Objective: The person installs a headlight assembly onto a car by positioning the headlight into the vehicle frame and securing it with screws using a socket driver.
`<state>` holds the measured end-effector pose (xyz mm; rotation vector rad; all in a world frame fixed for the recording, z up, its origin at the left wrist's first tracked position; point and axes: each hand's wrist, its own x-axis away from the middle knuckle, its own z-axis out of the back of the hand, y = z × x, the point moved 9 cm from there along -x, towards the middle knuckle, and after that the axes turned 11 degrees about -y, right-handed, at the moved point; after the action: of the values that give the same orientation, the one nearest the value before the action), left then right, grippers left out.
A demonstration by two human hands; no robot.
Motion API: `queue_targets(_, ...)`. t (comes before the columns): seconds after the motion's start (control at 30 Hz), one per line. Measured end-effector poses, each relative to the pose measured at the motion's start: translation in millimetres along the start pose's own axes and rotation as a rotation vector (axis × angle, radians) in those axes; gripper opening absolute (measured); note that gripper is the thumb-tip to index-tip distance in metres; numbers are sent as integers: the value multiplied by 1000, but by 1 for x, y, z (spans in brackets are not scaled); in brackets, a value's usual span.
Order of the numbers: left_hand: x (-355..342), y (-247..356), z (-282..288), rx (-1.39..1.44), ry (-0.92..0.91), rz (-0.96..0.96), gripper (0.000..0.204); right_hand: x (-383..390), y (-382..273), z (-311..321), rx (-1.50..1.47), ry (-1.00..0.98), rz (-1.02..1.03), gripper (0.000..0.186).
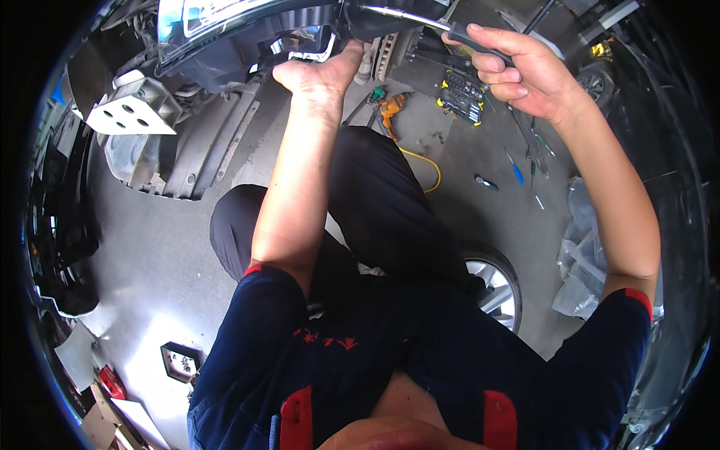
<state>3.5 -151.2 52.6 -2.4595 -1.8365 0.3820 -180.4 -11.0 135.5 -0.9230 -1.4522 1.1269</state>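
My right hand (529,75) is closed on the dark handle of a screwdriver (480,41), whose long metal shaft runs left to the underside of a black housing (379,19) at the top. My left hand (319,75) grips that housing from below, thumb out to the left, fingertips partly hidden against the plastic. Above it is a lamp (202,19) with a clear lens, set in the black assembly.
An orange drill (390,112) with yellow cord, a tool set (465,97), loose screwdrivers (515,169), a wheel (499,300) and clear plastic sheeting (574,292) lie around my legs. Metal panels (180,165) stand left. A small tray (180,360) sits lower left.
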Motion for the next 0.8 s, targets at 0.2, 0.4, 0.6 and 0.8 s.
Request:
queue_targets(0.2,1,-2,-5,-25,10,-20,48,12,-39,-31,1086,122,658,37)
queue_targets(0.4,2,-5,0,-36,52,-32,45,28,-45,-41,1459,215,705,36)
queue_targets(0.6,-15,-4,11,100,-293,233,67,-7,4,-4,-60,-122,1,37)
queue_targets(0.8,-9,-8,16,92,-249,219,64,43,-41,-70,1758,247,1114,43)
